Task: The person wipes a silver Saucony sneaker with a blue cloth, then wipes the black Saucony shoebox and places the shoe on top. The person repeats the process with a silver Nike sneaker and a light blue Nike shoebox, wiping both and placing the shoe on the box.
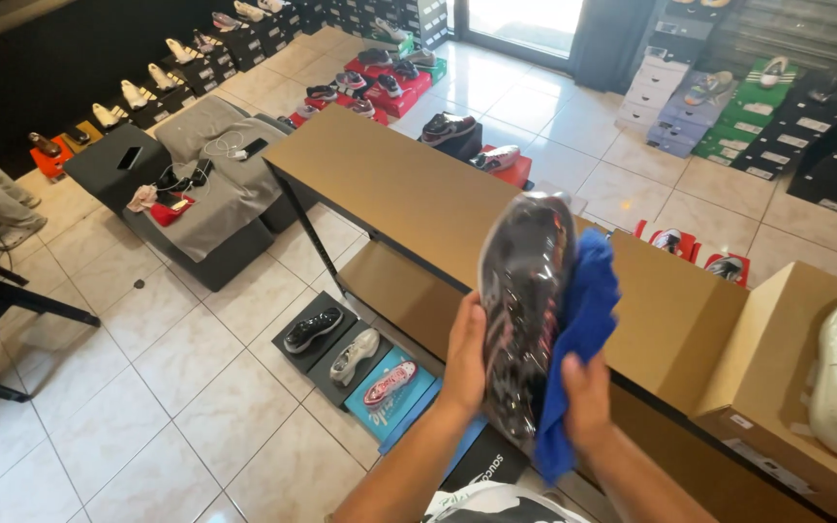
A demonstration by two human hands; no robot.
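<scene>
Two hands grip a plastic-wrapped dark shoe (523, 310): left hand (464, 353) steadies its side while right hand (585, 399) presses a blue cloth (583, 329) flat; firm, even strokes suit.

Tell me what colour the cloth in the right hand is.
The cloth is blue, seen in the head view.

A brown counter (389, 184) stretches away just beyond the hands, its top bare near them, with a cardboard box (777, 358) standing on it off to the right of the right hand. Below and left of the left hand, the tiled floor (147, 368) carries flat shoe boxes, each with a single shoe (313, 329) on top. Farther off beyond the counter, more shoes (448, 127) sit on boxes on the floor.
</scene>
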